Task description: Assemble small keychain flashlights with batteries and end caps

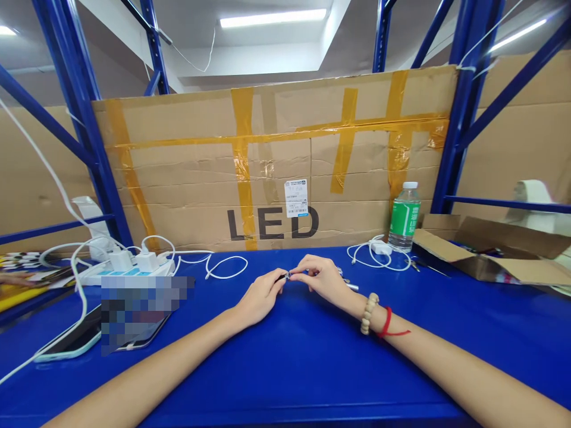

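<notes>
My left hand and my right hand meet over the middle of the blue table. Between their fingertips is a small dark and silvery piece, too small to name. The left fingers are closed around its dark end. My right thumb and forefinger pinch at its other end. Just behind the right hand lie some small metallic parts, partly hidden by it. A beaded bracelet and a red cord are on my right wrist.
At left, a white power strip with chargers and cables stands behind a phone and a partly blurred tablet. At right are a coiled white cable, a green-labelled bottle and an open cardboard box. A cardboard sheet closes the back.
</notes>
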Demonstrator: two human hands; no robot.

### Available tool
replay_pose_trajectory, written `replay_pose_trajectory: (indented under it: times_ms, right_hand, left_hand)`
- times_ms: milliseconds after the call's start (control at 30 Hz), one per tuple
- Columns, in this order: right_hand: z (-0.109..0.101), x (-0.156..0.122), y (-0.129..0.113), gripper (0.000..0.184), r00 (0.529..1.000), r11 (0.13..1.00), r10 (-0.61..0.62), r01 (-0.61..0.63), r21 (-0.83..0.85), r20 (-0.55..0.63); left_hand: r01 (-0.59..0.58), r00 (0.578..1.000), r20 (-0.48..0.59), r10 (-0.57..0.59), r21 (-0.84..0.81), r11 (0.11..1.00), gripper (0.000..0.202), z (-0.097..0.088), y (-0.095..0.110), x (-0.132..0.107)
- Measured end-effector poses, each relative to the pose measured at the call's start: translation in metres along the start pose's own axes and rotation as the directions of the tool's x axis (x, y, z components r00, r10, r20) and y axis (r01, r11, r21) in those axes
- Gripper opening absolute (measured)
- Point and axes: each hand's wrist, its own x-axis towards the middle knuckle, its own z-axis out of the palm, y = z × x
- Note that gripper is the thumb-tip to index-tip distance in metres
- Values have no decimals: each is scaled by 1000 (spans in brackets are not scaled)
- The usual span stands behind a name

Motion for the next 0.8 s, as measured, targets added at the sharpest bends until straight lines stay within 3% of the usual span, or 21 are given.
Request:
replay_pose_trajectory:
  times_ms: [300, 667, 800]
  right_hand:
    - [-8, 0, -6, 30, 998, 995, -38, 42, -95, 47]
    - [-9, 0, -20, 21, 989, 982, 142, -137, -128, 30]
    - [-9, 2, -22, 26, 968, 969, 236, -229, -90, 86]
  left_hand:
    - [-18, 997, 71, 17, 19, 1000, 22, -1, 5, -7]
    - [-33, 999, 44, 31, 33, 999, 19, -2, 7, -7]
    - [-45, 999, 15, 45, 9, 999, 14, 0, 4, -7]
